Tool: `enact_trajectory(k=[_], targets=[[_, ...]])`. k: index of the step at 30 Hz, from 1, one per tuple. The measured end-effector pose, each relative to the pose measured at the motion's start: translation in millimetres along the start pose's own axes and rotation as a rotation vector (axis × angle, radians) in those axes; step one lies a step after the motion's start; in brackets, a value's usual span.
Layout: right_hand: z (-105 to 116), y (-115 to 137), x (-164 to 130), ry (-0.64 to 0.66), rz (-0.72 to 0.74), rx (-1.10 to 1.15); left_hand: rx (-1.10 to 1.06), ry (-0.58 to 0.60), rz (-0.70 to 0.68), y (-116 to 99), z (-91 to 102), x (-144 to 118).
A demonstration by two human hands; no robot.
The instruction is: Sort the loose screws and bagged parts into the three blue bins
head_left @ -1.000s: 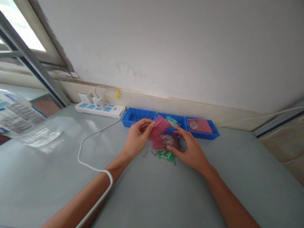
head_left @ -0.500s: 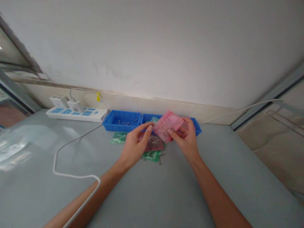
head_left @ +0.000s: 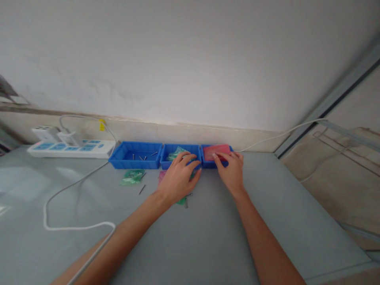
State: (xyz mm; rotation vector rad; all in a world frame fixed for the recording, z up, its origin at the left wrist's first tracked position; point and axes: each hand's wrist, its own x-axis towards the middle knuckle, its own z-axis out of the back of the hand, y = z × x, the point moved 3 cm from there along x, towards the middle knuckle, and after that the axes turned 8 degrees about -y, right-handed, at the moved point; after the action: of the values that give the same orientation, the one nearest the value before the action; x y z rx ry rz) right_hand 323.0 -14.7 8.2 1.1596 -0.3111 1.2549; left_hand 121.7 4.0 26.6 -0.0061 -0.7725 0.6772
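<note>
Reaching into the right bin [head_left: 210, 164], the right hand [head_left: 232, 171] has its fingertips on the red bag [head_left: 217, 149], which lies there with its long axis running side to side, the right end a little farther from the person. From the right grip, the bag sits forward and slightly left. Thumb and forefinger meet its near edge close to one another, though whether they pinch the plastic or merely rest on it cannot be told.

The left hand [head_left: 179, 174] is farther from the bag, spread over the near edge of the middle bin [head_left: 165, 163]. Its grip is apart, thumb clear of the fingers, with nothing visibly held.

Three blue bins stand in a row along the wall. The left bin [head_left: 135, 164] has a few loose screws [head_left: 142, 158] in it; the middle one holds a green packet [head_left: 175, 153], partly covered by the left fingers. On the counter [head_left: 208, 237], a green bag [head_left: 132, 177] lies before the left bin, and pink plastic [head_left: 162, 176] peeks out beside the left hand.
</note>
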Motion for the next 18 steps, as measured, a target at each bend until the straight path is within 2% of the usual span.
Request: enact_trajectory(k=[3,7,9,11,13,15,18], targets=[[1,0,-1,0.04,0.024,-0.092,-0.008,0.007,-0.006,4,2.6,-5],[-2,-2,-5,0.166,0.074,-0.107,-0.039,0.012,-0.03,7,7.9,-9],[-2,-1,-5,0.154,0.104,-0.105,-0.052,0.009,-0.051,8,13.7,-12],[1,3,-4,0.089,0.138,-0.097,-0.061,0.016,-0.06,12,22.3,-16],[5,13,-3,0.028,0.179,-0.061,-0.079,0.046,-0.048,19,32.4,-23],[9,27,-3,0.025,0.23,0.014,-0.109,0.091,-0.01,30,42.5,-32],[7,51,-13,0.177,0.294,0.142,-0.144,0.154,0.021,45,54.1,-46]])
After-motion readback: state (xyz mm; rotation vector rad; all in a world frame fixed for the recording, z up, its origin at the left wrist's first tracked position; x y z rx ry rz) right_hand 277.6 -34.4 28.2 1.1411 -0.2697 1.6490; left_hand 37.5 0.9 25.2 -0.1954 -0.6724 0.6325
